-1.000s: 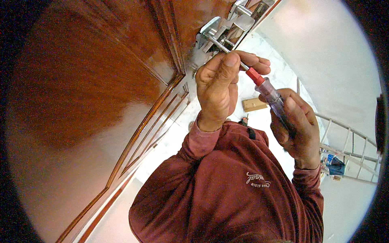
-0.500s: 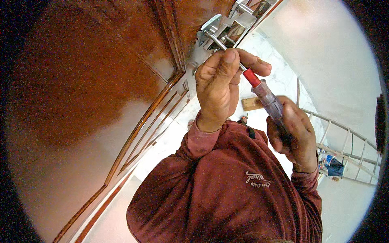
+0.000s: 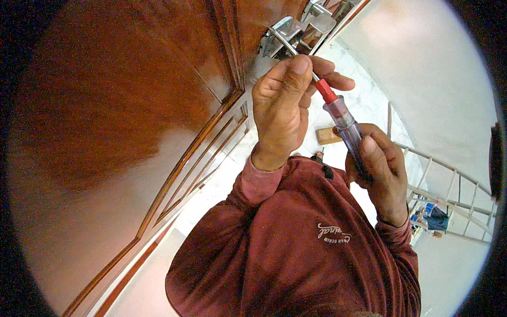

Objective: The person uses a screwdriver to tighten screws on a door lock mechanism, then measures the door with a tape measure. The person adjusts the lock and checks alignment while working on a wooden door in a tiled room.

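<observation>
I hold a screwdriver (image 3: 342,119) with a red collar and a clear purple handle; my right hand (image 3: 379,174) is wrapped round the handle. My left hand (image 3: 282,111) has its thumb and forefinger closed round the metal shaft, its other fingers loosely curled. The shaft reaches up to the chrome lock-and-handle fitting (image 3: 286,30) on the edge of the varnished wooden door (image 3: 132,95); its tip meets the fitting, though the exact contact point is too small to tell.
A metal ladder (image 3: 451,195) lies or leans at the right by the pale wall (image 3: 433,79), with a dark blue bundle (image 3: 437,216) beside it. A wooden block (image 3: 327,136) rests on the white marble floor (image 3: 349,63). Panelled mouldings (image 3: 206,137) run down the door.
Both hands have shifted a little up and to the left, my right hand more so. The screwdriver's handle has swung left, so the tool points slightly more steeply. The grips are held.
</observation>
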